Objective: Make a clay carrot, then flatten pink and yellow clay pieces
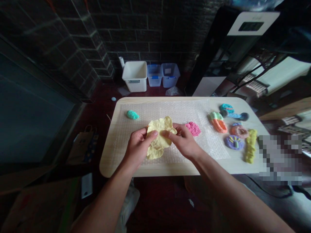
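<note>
A thin, flattened sheet of pale yellow modelling clay (159, 142) with an uneven, lobed edge is held up over the table. My left hand (139, 142) pinches its left side, thumb on top. On the opposite side my right hand (183, 139) grips it the same way, its thumb pressing near the middle; the fingers beneath are mostly hidden. Just beyond my right hand lies a lumpy pink piece of clay (193, 128). Farther back on the left sits a green piece of clay (132, 114). Both rest on bubble wrap (126, 139).
Several coloured clay shapes stand at the table's right, among them an orange and green one (220, 124), a purple disc (234, 142), a grey-ended bar (235, 116) and a yellow-green strip (251, 147). Behind the pale table (114, 170) are a white bin (134, 77) and two clear boxes.
</note>
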A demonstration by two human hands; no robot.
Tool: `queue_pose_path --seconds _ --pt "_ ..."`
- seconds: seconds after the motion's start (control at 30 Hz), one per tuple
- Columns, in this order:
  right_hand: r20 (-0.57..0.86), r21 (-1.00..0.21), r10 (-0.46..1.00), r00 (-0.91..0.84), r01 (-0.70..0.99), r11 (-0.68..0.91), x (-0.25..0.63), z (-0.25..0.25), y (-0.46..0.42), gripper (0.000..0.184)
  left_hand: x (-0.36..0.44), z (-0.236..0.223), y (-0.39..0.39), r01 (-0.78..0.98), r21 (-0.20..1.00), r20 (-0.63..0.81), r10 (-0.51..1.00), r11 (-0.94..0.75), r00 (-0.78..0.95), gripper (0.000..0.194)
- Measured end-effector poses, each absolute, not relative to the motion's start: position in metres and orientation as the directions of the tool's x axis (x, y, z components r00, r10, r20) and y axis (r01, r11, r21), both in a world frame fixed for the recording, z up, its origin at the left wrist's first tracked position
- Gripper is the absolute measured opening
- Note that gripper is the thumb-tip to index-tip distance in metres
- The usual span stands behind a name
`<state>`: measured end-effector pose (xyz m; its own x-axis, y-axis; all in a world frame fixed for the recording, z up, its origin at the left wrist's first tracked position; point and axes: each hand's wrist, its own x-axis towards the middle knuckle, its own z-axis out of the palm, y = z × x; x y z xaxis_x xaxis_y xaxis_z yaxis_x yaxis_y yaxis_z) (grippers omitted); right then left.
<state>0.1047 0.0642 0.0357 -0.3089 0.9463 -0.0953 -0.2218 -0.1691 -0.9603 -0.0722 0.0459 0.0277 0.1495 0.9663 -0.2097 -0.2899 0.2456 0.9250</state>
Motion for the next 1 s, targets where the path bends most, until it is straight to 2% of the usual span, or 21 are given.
queue_pose_path --seconds 0.23,0.4,0.53,0.7,1.0 --pt "-0.137 -0.936 0.940 -0.312 -0.270 -0.226 0.1042 0.0354 0.0656 0.031 -0.0716 0.0306 0.0463 -0.315 0.918 -0.213 0.970 0.240 0.121 0.037" --pt "-0.148 -0.944 0.935 -0.323 -0.237 -0.231 0.1060 0.0335 0.0656 0.031 -0.0706 0.0323 0.0460 -0.322 0.920 -0.200 0.974 0.225 0.109 0.036" --pt "-0.145 -0.946 0.922 -0.359 -0.222 -0.235 0.1063 0.0354 0.0657 0.033 -0.0704 0.0315 0.0452 -0.277 0.934 -0.201 0.973 0.226 0.116 0.037" --pt "-0.117 -0.950 0.942 -0.314 -0.243 -0.199 0.1058 0.0371 0.0658 0.033 -0.0715 0.0280 0.0445 -0.223 0.948 -0.209 0.973 0.227 0.102 0.032" --pt "-0.119 -0.972 0.933 -0.339 -0.153 -0.180 0.1040 0.0328 0.0637 0.034 -0.0741 0.0252 0.0438 -0.098 0.980 -0.162 0.981 0.173 0.110 0.032"
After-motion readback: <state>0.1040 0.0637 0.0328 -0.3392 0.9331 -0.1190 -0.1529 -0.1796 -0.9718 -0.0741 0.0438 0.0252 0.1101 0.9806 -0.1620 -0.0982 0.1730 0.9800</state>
